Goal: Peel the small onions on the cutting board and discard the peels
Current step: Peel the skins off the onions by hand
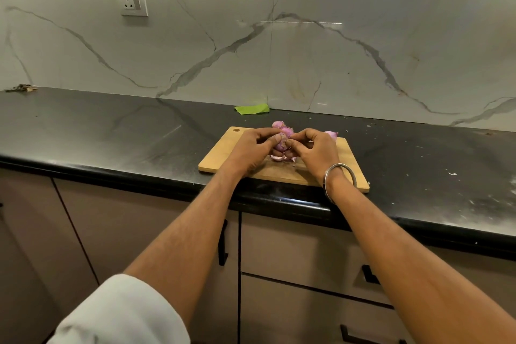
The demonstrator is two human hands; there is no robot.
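Small onion [280, 142], pinkish purple, sits between our two hands just above the cutting board [223, 153]. Our left hand [252, 149] curls its fingers round the onion, thumb on top, and our right hand [314, 149] pinches at the onion's skin with thumb and forefinger. Just beyond the hands lie more onions [280, 126], and another onion [331, 134] peeks out behind the right hand; whether they rest on the board or past its far edge we cannot tell. Loose peels [279, 158] lie on the board directly under the hands. The board's near edge runs close to the front edge of the dark desk [111, 131]. Left of the left hand the desk stretches wide and bare; right of the right hand it is also open, speckled with pale crumbs. A green scrap [252, 109] lies farther back, against the marble wall [307, 36]. A metal bangle [339, 181] circles our right wrist.
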